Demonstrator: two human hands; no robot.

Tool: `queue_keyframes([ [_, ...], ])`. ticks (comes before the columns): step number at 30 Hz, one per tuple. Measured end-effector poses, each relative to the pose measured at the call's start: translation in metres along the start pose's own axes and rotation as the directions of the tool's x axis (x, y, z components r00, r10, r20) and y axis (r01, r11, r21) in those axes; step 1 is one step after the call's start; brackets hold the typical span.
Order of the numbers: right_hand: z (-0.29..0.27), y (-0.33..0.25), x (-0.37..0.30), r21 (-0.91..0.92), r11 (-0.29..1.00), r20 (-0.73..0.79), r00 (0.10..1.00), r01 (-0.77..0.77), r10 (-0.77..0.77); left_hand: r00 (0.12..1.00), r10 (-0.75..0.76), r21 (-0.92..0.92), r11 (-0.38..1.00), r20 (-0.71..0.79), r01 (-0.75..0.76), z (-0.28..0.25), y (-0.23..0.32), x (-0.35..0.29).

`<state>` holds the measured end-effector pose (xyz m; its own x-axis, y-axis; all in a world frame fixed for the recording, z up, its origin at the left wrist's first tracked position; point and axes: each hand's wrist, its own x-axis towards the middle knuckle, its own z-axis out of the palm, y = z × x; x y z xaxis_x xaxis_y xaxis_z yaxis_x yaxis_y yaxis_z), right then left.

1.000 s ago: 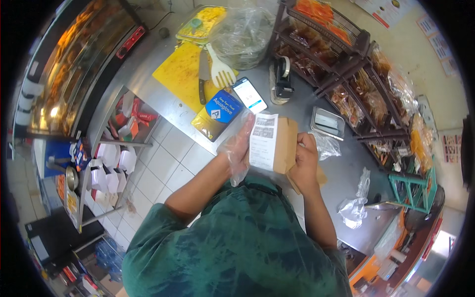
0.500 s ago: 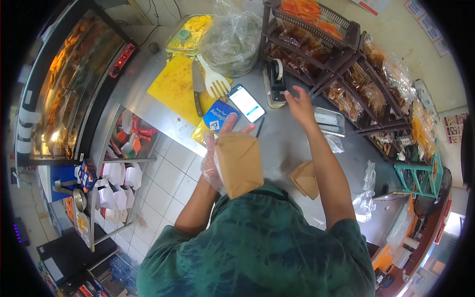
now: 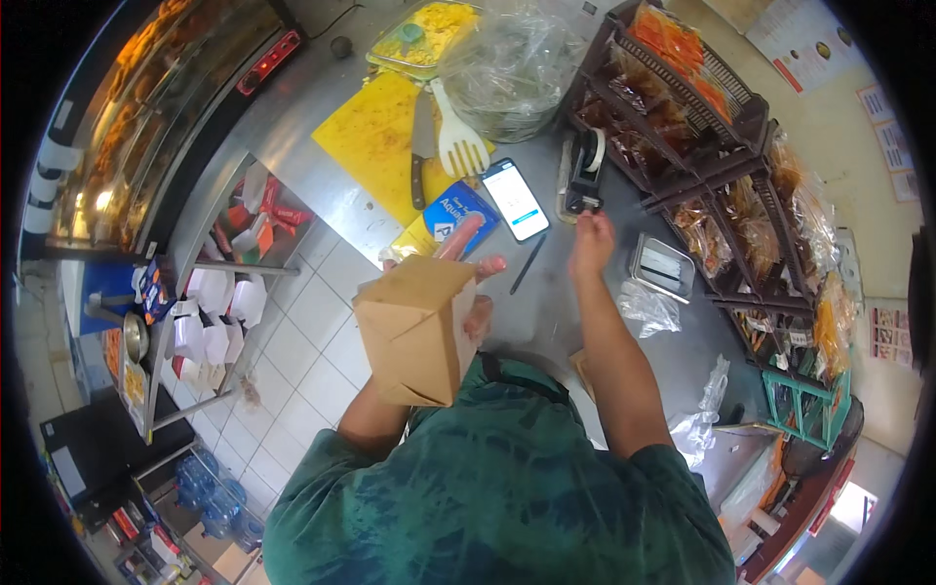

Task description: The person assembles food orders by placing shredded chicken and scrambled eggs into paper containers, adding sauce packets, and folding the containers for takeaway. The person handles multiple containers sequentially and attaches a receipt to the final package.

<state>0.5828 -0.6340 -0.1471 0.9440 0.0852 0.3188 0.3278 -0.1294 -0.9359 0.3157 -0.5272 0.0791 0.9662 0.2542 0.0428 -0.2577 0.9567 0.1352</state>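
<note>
A brown cardboard takeaway box [image 3: 408, 336], folded closed, is held up in front of me by my left hand [image 3: 473, 283], which wears a clear plastic glove. Its fingers reach round the far side and the right side of the box. My bare right hand [image 3: 592, 242] has its fingertips pinched at the near end of a black tape dispenser [image 3: 585, 175], where the tape comes off; the strip itself is too small to make out. A second brown box [image 3: 582, 370] is mostly hidden behind my right forearm.
A phone [image 3: 515, 200], a pen [image 3: 527, 263] and a blue carton [image 3: 458, 216] lie ahead. Beyond them are a knife [image 3: 422, 136] and white slotted spatula [image 3: 458, 136] on a yellow board [image 3: 356, 127]. Brown racks [image 3: 673, 146] stand right; a heated display [image 3: 166, 117] stands left.
My right hand has come down to the dispenser's near end and its fingers have closed. My left hand has moved the box left and tilted it. The view has shifted slightly.
</note>
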Motion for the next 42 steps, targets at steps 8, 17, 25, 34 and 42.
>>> queue_keyframes([
  [8,-0.013,-0.106,0.008,-0.142,0.963,0.111,0.963,-0.229,0.245,0.997,-0.078,-0.043,0.996,-0.012,0.078,0.019,0.001,0.004],
  [17,-0.096,-0.365,0.016,0.352,0.718,0.876,0.058,0.601,-0.479,0.941,-0.338,-0.082,0.938,-0.001,0.337,0.043,-0.021,-0.001],
  [25,-0.116,-0.363,0.001,0.191,0.588,0.898,0.103,0.786,-0.429,0.904,-0.426,-0.016,0.905,-0.017,0.426,0.04,-0.049,-0.004],
  [34,-0.145,-0.316,0.019,0.082,0.956,0.973,0.184,0.282,-0.138,0.622,-0.717,0.165,0.687,0.316,0.708,0.02,-0.098,0.007],
  [42,-0.245,-0.211,-0.077,0.602,0.732,0.2,0.948,-0.319,0.249,0.646,-0.7,0.34,0.554,-0.304,0.76,0.035,-0.149,0.037],
])
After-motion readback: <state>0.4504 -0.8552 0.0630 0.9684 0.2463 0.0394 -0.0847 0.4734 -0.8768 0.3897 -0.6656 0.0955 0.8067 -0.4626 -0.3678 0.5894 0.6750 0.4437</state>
